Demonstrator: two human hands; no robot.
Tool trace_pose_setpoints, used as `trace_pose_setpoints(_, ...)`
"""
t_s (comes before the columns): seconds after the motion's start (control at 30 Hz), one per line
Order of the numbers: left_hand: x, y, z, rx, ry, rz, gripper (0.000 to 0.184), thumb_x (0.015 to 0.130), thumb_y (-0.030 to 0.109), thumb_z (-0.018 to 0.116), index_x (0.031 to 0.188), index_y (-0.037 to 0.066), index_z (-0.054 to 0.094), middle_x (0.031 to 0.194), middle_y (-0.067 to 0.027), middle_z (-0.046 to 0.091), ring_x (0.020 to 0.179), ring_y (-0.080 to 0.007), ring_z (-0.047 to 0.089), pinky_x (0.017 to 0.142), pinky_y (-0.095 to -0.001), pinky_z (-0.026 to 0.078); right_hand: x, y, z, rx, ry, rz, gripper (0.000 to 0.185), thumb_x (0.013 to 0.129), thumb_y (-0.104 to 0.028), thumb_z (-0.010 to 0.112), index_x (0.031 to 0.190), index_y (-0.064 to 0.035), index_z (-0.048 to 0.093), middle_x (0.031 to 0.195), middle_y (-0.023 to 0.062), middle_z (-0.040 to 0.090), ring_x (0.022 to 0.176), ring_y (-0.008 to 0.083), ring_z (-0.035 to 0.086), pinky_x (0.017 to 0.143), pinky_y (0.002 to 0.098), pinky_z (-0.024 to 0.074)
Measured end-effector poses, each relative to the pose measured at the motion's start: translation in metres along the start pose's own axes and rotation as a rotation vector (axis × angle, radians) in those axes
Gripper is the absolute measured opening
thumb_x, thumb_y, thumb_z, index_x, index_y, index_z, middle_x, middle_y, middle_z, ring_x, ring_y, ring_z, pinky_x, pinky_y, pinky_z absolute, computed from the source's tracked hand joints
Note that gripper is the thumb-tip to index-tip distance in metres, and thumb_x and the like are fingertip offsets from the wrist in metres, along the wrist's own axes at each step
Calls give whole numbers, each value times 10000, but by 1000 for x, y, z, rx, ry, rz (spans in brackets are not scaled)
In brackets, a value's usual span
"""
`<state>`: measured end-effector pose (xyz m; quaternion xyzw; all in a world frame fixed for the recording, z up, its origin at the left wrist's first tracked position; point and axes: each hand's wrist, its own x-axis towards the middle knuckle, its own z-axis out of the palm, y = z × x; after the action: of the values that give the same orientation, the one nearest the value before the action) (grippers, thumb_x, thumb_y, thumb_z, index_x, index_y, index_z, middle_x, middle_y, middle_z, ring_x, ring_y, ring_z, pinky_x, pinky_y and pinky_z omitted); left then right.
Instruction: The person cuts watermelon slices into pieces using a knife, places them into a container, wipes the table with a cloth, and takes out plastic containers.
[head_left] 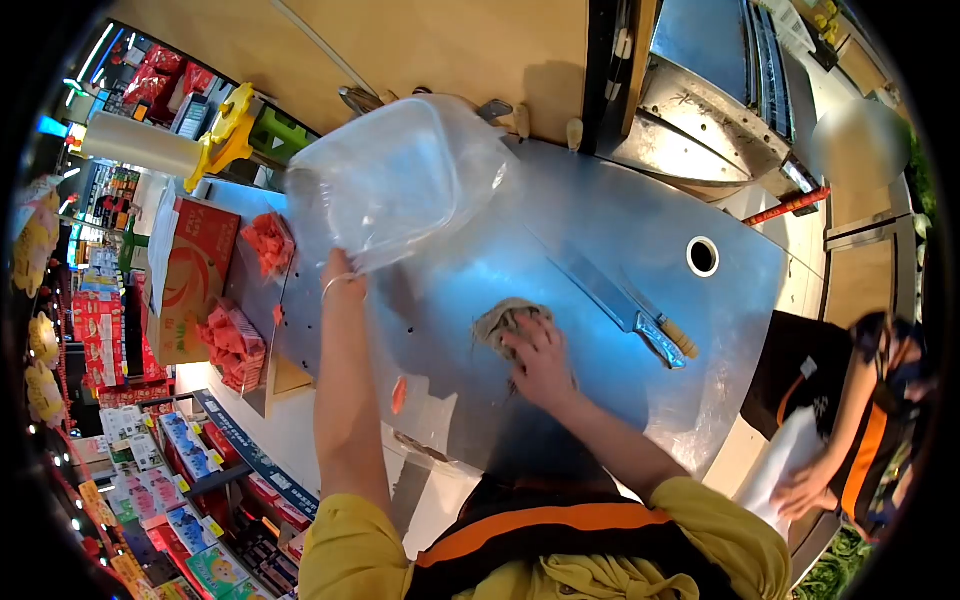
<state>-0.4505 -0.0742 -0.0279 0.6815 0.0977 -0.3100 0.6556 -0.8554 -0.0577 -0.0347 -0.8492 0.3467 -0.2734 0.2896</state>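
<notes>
My left hand (pixel 340 268) grips the near edge of a clear plastic tub (pixel 390 180), tilted above the back left of the steel table (pixel 620 210); the tub partly hides its fingers. A crumpled grey-brown cloth (pixel 508 325) lies on the steel under my right hand (pixel 540 358), whose fingers press over its right side. To the right of the cloth, a large knife (pixel 610 296) and a narrower knife with a wooden handle (pixel 672 332) lie side by side. A red scrap of fruit (pixel 400 395) and dark specks are near the front left.
Two clear boxes of red fruit chunks (pixel 267 245) (pixel 236 350) sit at the left, beside a red cardboard carton (pixel 200 270). A white-rimmed ring (pixel 702 256) is at the right. Another person's hand (pixel 808 485) is at the lower right. Packaged goods (pixel 190 450) fill the left shelves.
</notes>
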Motion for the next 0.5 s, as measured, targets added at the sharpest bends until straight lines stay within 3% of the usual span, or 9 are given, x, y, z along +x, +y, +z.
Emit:
trace_pose_setpoints(0.07, -24, 14, -54, 260, 1, 116, 203, 795, 208, 572, 950, 80, 536, 851, -53, 562, 760, -173, 565, 575, -318, 447, 22, -4, -42, 17, -88, -2, 501, 676, -148, 659, 1159, -119, 528, 1262, 126, 444, 1173, 337, 384, 950, 516, 297)
trace_pose_setpoints(0.1, -72, 33, -53, 54, 103, -20, 158, 790, 188, 576, 907, 89, 540, 817, -50, 554, 755, -165, 568, 543, -320, 429, 29, 0, -63, -1, -94, -10, 504, 682, -161, 660, 1160, -102, 514, 1248, 137, 448, 1166, 332, 392, 954, 514, 295)
trace_pose_setpoints(0.13, -72, 35, -82, 100, 111, -23, 168, 791, 187, 575, 914, 79, 536, 790, -46, 541, 784, -158, 580, 506, -324, 388, 31, 10, -78, -19, -104, -20, 509, 687, -173, 661, 1162, -84, 501, 1235, 149, 452, 1159, 328, 400, 959, 511, 293)
trace_pose_setpoints(0.17, -59, 26, -114, -90, 118, -8, 197, 788, 177, 567, 937, 51, 538, 838, -65, 573, 836, -193, 605, 577, -347, 464, 30, 27, -90, -103, -33, 22, 526, 677, -173, 661, 1164, -73, 490, 1212, 155, 463, 1155, 325, 407, 964, 509, 286)
trace_pose_setpoints(0.2, -73, 25, -126, -97, 121, -10, 197, 788, 177, 567, 937, 51, 538, 838, -65, 573, 836, -193, 605, 577, -347, 464, 26, 44, -103, -186, 42, 60, 543, 668, -172, 660, 1167, -61, 478, 1189, 162, 473, 1152, 322, 413, 969, 507, 280)
trace_pose_setpoints(0.27, -105, 29, -139, -161, 65, 71, 225, 799, 171, 532, 967, 21, 545, 913, -94, 606, 871, -235, 611, 726, -394, 519, 14, 60, -138, -306, -89, 196, 530, 636, -142, 640, 1137, -50, 496, 1179, 144, 488, 1133, 311, 433, 975, 507, 273)
trace_pose_setpoints(0.3, -106, 28, -149, -164, 70, 68, 225, 799, 171, 532, 967, 21, 545, 913, -94, 606, 871, -235, 611, 726, -394, 519, 4, 68, -146, -307, -95, 193, 530, 636, -142, 640, 1137, -50, 496, 1179, 144, 488, 1133, 311, 433, 975, 507, 273)
trace_pose_setpoints(0.37, -106, 27, -170, -214, 181, 43, 267, 813, 168, 495, 1013, 0, 547, 1000, -122, 613, 917, -264, 605, 860, -434, 499, -17, 76, -159, -446, -223, 172, 509, 610, -110, 604, 1109, -66, 515, 1153, 123, 513, 1112, 299, 446, 965, 505, 281)
trace_pose_setpoints(0.5, -136, 41, -179, -289, 186, 80, 316, 851, 193, 450, 1087, 4, 541, 1058, -117, 607, 982, -261, 590, 867, -405, 501, -35, 84, -159, -526, -159, 190, 488, 618, -100, 585, 1102, -91, 527, 1091, 86, 543, 1061, 269, 491, 951, 522, 281)
